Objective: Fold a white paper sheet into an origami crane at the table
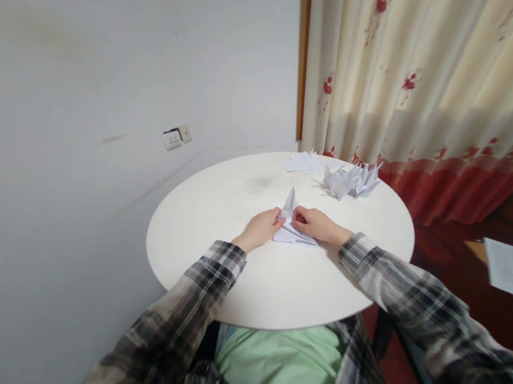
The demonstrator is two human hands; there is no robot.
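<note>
A piece of white folded paper (290, 202) stands with a pointed tip upward near the middle of the table. My left hand (260, 228) pinches its left side between thumb and fingers. On the opposite side, the closed fingers of my right hand (318, 224) grip the same paper. Flat white paper (295, 237) spreads out beneath and in front of both hands; whether it is part of the folded piece I cannot tell. The fingertips of the right hand are partly hidden.
Several folded paper cranes (353, 180) cluster at the back right of the round white table (192, 227). Behind, more white paper (303, 162) lies near the wall. A socket (175, 138) is on the wall at left; a curtain (401, 78) hangs behind.
</note>
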